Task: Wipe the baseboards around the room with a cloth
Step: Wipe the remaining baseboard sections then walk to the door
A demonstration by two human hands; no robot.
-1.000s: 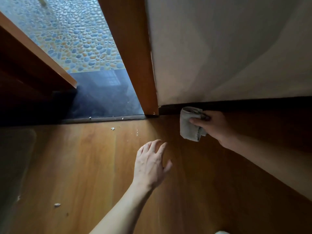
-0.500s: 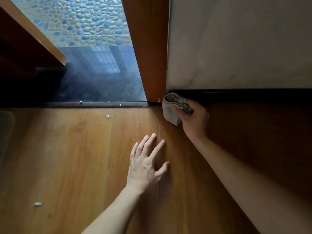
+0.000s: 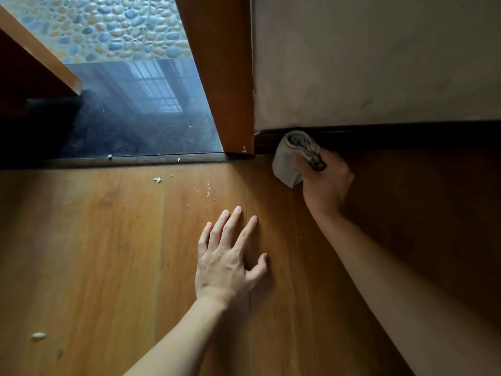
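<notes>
Cloth (image 3: pixel 286 164) nearer doorframe (image 3: pixel 225 77), right hand (image 3: pixel 326 185) gripping, left hand (image 3: pixel 225 264) splayed

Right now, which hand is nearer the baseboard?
Right. The right hand holds the cloth against the baseboard, beside the door frame. The left hand lies flat on the floor, farther back from it.

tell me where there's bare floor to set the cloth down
Bare wood floor lies left of the left hand, between the crumbs by the threshold and the pale scrap. A narrower strip runs between that hand and the right forearm. Crowded: the baseboard corner, where the right hand grips the cloth.
</notes>
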